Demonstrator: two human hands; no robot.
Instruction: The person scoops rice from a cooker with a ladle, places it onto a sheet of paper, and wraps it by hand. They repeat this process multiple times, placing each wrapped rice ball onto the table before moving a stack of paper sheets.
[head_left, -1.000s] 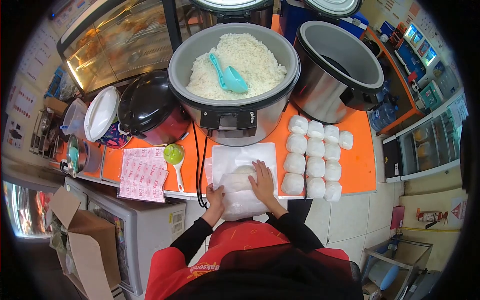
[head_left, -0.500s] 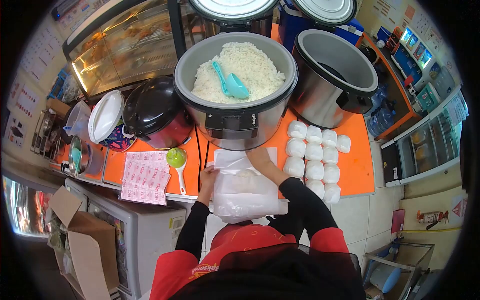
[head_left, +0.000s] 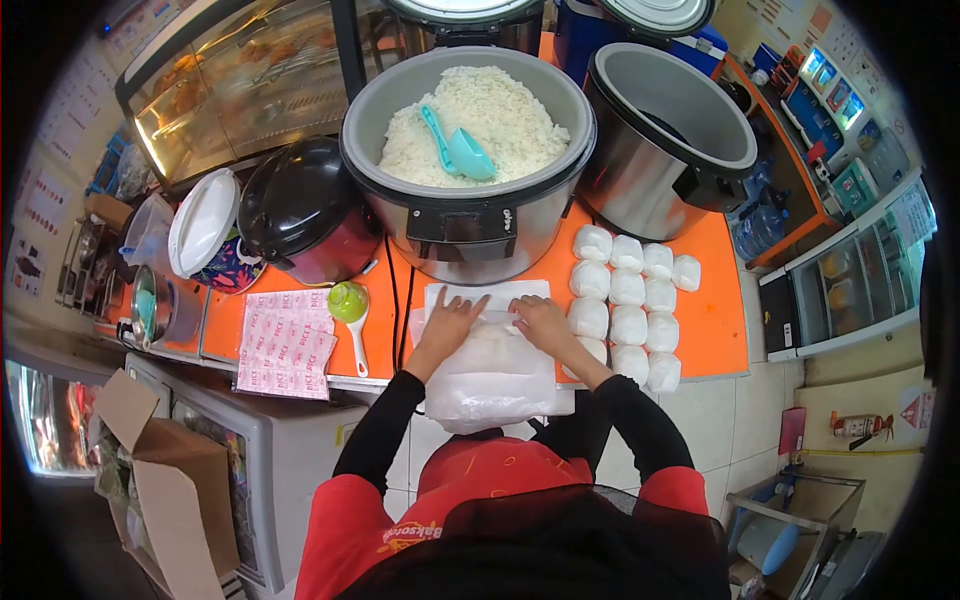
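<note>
Left hand (head_left: 450, 318) and right hand (head_left: 541, 320), fingers spread, pressed flat on white wrapping paper (head_left: 492, 372) at orange counter's (head_left: 712, 330) edge. At 3 o'clock, wrapped rice parcels (head_left: 630, 305); at 9 o'clock, pink "RICE" sheets (head_left: 286, 343).

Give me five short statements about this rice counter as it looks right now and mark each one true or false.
1. Both hands, left hand and right hand, lie on the white wrapping sheet. True.
2. The big rice cooker is empty. False: it is full of white rice.
3. A teal scoop lies in the rice. True.
4. The wrapped rice parcels lie left of the hands. False: they lie to the right.
5. The green rice paddle is in the left hand. False: it lies on the orange counter.
</note>
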